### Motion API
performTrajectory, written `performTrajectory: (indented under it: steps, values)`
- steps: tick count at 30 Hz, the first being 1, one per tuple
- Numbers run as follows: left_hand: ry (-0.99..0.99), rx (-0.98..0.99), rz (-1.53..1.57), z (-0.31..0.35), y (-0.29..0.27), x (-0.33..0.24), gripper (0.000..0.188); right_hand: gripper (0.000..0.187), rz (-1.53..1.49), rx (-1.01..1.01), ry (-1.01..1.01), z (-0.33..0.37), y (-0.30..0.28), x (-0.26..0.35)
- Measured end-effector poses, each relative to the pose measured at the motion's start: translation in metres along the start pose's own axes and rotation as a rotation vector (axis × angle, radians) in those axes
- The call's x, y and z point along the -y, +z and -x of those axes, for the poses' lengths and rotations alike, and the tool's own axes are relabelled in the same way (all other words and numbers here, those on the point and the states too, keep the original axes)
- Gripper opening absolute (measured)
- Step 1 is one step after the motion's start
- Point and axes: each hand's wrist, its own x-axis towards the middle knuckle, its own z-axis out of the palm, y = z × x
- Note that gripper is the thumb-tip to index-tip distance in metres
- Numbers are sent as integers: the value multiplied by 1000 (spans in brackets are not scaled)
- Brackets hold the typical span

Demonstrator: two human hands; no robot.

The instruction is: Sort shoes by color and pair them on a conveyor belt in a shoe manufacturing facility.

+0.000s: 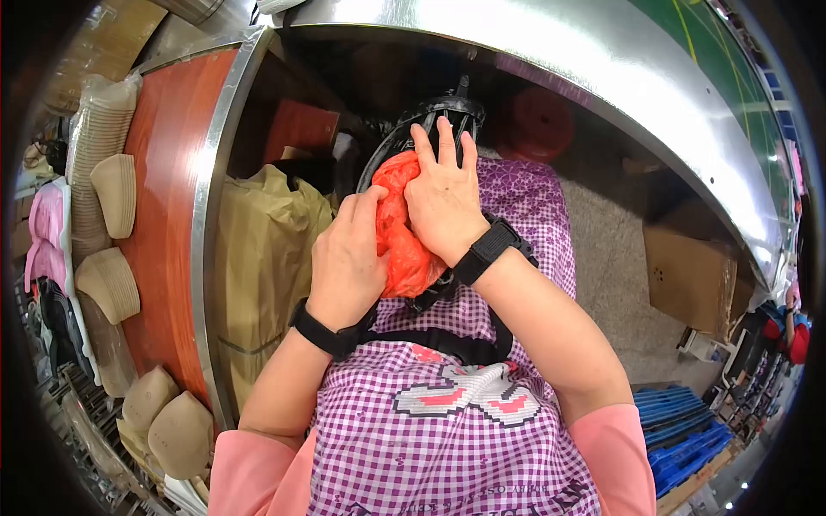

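A crumpled red plastic bag (pixel 401 249) lies over my lap, in front of my checked purple-and-white apron (pixel 430 387). My left hand (pixel 346 254) grips the bag's left side, its fingertips bent over the top and the thumb by the lower part. Against the bag's right side rests my right hand (pixel 446 193), fingers stretched out and apart; its thumb is hidden. Just beyond those fingertips is a black slatted thing with a rounded rim (pixel 443 105), mostly hidden by the bag and hand. What is inside the bag cannot be seen. Both wrists wear black straps.
A reddish-brown board with a metal edge (pixel 205 198) runs along the left, bearing stacks of beige moulded cups (pixel 114 196). Under it stands a tan wrapped bundle (pixel 267 249). A metal-edged table (pixel 516 43) arches ahead. A cardboard box (pixel 688 275) and blue pallets (pixel 684 430) are at right.
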Motion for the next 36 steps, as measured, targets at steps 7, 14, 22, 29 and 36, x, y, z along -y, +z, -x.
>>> performTrajectory:
  steps: [7,14,22,29,36]
  values:
    - [-6,6,14,5,5,-8,57,20,86,67,-32,11,-4,-5]
    - [23,-24,-19,5,5,-10,54,28,178,240,-49,5,-16,-1]
    - [4,-13,-37,4,5,-11,55,31,273,303,-34,3,-17,3]
    - [7,-15,-70,2,7,-12,54,33,353,299,-31,0,-12,4]
    - [10,-13,-72,3,9,-17,55,25,263,199,-75,8,-3,-9]
